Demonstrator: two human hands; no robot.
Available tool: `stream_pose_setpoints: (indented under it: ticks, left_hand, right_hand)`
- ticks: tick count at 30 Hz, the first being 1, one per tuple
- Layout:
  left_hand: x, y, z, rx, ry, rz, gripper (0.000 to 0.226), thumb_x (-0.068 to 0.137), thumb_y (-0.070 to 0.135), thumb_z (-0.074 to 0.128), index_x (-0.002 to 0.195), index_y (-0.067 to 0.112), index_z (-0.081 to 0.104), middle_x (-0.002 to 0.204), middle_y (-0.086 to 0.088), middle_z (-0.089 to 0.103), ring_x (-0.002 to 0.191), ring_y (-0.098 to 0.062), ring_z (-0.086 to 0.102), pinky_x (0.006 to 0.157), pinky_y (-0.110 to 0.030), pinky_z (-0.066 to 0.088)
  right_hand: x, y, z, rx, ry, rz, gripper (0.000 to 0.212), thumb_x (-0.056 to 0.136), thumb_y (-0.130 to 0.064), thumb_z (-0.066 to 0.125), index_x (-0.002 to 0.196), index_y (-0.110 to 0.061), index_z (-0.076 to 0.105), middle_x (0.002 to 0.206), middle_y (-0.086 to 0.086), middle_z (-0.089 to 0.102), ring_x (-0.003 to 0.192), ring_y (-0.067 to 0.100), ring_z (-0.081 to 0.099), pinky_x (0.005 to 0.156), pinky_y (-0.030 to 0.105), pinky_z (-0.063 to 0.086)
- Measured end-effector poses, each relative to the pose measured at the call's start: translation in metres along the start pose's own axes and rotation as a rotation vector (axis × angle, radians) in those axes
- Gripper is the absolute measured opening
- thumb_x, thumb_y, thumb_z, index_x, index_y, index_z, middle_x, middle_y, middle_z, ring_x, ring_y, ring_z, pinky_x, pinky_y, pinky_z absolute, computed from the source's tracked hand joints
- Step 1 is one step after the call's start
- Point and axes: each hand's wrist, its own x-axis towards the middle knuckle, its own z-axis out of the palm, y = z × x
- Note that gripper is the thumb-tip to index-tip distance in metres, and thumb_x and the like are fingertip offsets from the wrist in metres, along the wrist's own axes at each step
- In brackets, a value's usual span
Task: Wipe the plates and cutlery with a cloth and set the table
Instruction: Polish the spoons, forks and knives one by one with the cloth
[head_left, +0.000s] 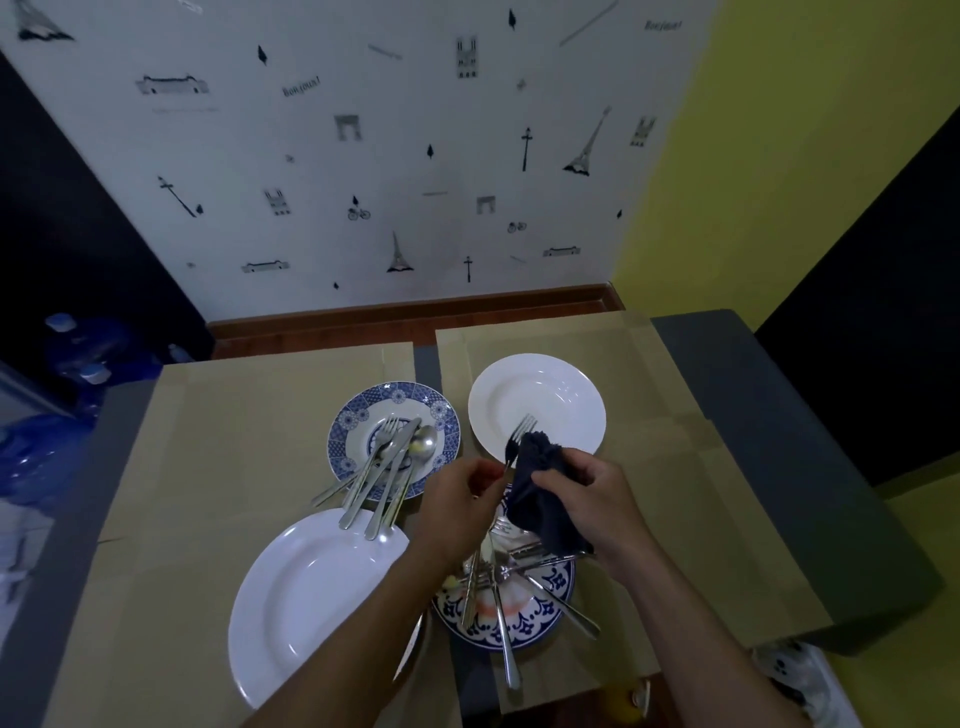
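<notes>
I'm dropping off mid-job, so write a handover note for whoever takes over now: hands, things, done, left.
Left hand holds a fork by its handle, tines up.
Right hand grips the dark cloth against the fork.
Cutlery lies heaped on the far patterned plate, handles overhanging the near white plate, and on the near patterned plate. The far white plate is bare.
Done: cannot tell which pieces are wiped.
Left: finish this fork, wipe the rest, set the places; none is laid yet.

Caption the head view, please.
Left hand holds a silver metal fork; right hand wipes it with a dark blue cloth.
</notes>
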Motion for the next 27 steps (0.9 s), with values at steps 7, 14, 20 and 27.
stream_pose_setpoints:
  ticks: [7,14,20,27]
  left_hand:
    - [-0.013,0.009,-0.019,-0.079,0.003,-0.034,0.017,0.091,0.018,0.071,0.081,0.032,0.067,0.071,0.010,0.072,0.068,-0.005,0.070,0.066,-0.025,0.059]
    - [-0.022,0.022,-0.036,-0.132,-0.152,0.011,0.011,0.094,0.007,0.064,0.093,0.014,0.072,0.078,0.003,0.073,0.074,-0.009,0.071,0.068,-0.021,0.056]
    - [-0.017,0.028,-0.060,-0.333,-0.126,-0.067,0.010,0.095,0.006,0.063,0.100,0.005,0.072,0.088,-0.012,0.074,0.082,-0.024,0.072,0.075,-0.029,0.059]
    - [-0.020,0.039,-0.088,-0.378,-0.242,-0.038,0.012,0.095,0.006,0.063,0.092,0.012,0.074,0.079,-0.002,0.075,0.072,-0.010,0.069,0.068,-0.020,0.056]
  right_hand:
    - [-0.004,-0.003,0.009,0.011,-0.089,-0.067,0.022,0.085,-0.010,0.081,0.106,-0.016,0.081,0.096,0.002,0.081,0.094,0.024,0.077,0.081,0.036,0.063]
    - [-0.002,-0.007,0.040,-0.116,0.260,-0.171,0.028,0.082,-0.026,0.085,0.109,-0.024,0.080,0.096,-0.011,0.078,0.090,0.006,0.073,0.077,0.024,0.060]
    - [-0.016,-0.029,0.068,0.099,0.177,-0.064,0.007,0.090,-0.024,0.078,0.094,-0.017,0.078,0.083,0.000,0.079,0.085,0.023,0.076,0.075,0.036,0.063]
    - [-0.022,-0.040,0.087,0.202,0.317,-0.047,0.018,0.097,-0.030,0.069,0.095,-0.013,0.076,0.088,0.005,0.079,0.088,0.024,0.075,0.077,0.039,0.061]
